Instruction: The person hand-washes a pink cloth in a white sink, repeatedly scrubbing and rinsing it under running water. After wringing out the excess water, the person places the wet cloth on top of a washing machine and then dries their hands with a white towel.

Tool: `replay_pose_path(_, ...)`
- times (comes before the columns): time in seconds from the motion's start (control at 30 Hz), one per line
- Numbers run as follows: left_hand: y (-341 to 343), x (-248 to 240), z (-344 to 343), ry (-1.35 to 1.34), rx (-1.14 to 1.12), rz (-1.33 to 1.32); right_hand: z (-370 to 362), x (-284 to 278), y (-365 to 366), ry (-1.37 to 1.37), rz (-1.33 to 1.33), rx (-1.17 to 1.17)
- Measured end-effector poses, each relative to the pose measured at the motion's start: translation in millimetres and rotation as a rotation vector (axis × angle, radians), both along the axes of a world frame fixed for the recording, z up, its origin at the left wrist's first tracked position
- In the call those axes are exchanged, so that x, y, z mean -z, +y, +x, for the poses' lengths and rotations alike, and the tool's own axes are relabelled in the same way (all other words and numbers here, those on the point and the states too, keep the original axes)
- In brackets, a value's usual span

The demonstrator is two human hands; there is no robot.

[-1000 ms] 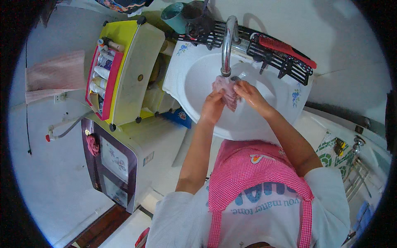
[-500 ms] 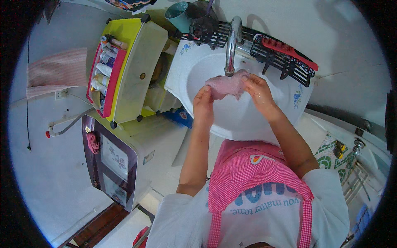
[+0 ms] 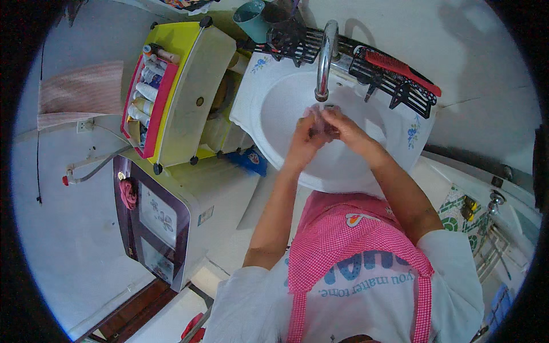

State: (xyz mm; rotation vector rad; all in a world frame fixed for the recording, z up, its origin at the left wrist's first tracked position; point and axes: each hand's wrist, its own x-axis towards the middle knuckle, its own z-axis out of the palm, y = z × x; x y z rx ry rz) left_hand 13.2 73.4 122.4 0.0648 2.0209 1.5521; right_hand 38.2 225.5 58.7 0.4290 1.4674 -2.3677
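Note:
Both hands are closed around a small pink cloth (image 3: 326, 126), which is bunched up between them under the spout of the chrome faucet (image 3: 323, 74). My left hand (image 3: 303, 140) grips it from the left, and my right hand (image 3: 350, 130) from the right, with the fingers of both close together. Most of the cloth is hidden by the fingers. Beneath them is the white washbasin (image 3: 280, 143). What looks like a thin stream of water falls from the spout onto the cloth.
Black racks flank the faucet; a red comb (image 3: 389, 64) lies on the right one, and a teal cup (image 3: 250, 22) stands at the left. A yellow-green cabinet with a pink bin (image 3: 163, 103) of tubes and bottles stands left of the basin, above a washing machine (image 3: 211, 194).
The cloth was stretched out between my two hands; now it is bunched up. My hands have come together under the spout, the left one moving right.

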Motion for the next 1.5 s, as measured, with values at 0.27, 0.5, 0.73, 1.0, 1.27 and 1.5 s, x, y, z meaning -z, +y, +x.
replay_pose_path(0.27,-10.4,55.2,-4.3,-0.472,-0.477,0.217,-11.0,3.8,-18.6,0.209,0.631,0.197)
replay_pose_path(0.5,15.8,118.3,-8.8,-0.573,-0.079,1.158,38.8,-41.5,-74.8,0.629,1.080,0.071)
replay_pose_path(0.73,34.9,121.8,-14.9,-0.868,-0.488,0.777,-11.2,39.1,-13.3,0.022,1.143,0.342)
replay_pose_path(1.0,-1.7,224.2,-26.2,-0.913,-0.438,1.257,13.0,-16.1,-58.7,0.299,1.026,0.123)
replay_pose_path(1.27,12.4,82.2,-15.9,-0.932,-0.564,0.479,-17.4,28.3,-22.7,0.146,1.072,0.300)
replay_pose_path(1.5,2.7,166.4,-4.2,-0.653,-0.157,0.691,28.8,-15.9,-93.7,0.492,1.095,0.261)
